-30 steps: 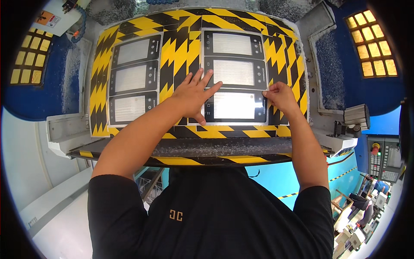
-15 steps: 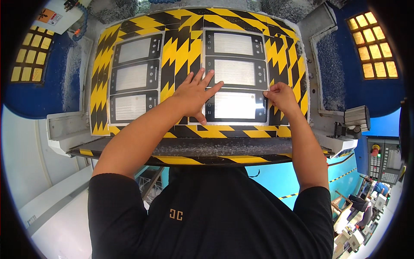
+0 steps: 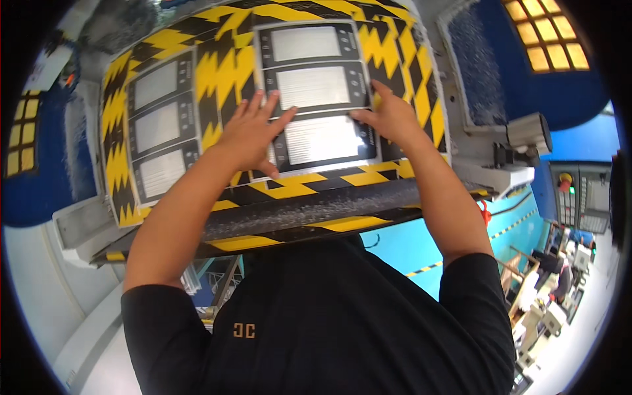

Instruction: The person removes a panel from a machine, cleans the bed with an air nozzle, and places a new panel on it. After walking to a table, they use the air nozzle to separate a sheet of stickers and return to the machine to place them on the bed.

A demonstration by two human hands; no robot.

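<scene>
Two columns of black-framed rectangular panels with pale, finely striped windows lie on a bed covered in yellow-and-black striped tape. My left hand rests spread, fingers apart, over the left edges of the middle right panel and the nearest right panel. At the right edge of these two panels is my right hand, its thumb on the nearest panel's upper right corner. The index finger points away from the thumb with a gap between them; the other fingers are partly hidden. I see nothing held in either hand.
The left column of panels lies beyond my left forearm. A dark ledge runs along the front. Blue walls with yellow-lit grilles flank the bed. A machine control panel stands at right, with a cluttered work area behind it.
The whole view has tilted and shifted, so the bed sits further left. My right thumb and index finger, pinched together at the panel's right edge before, are now apart. My left hand stays spread on the panels.
</scene>
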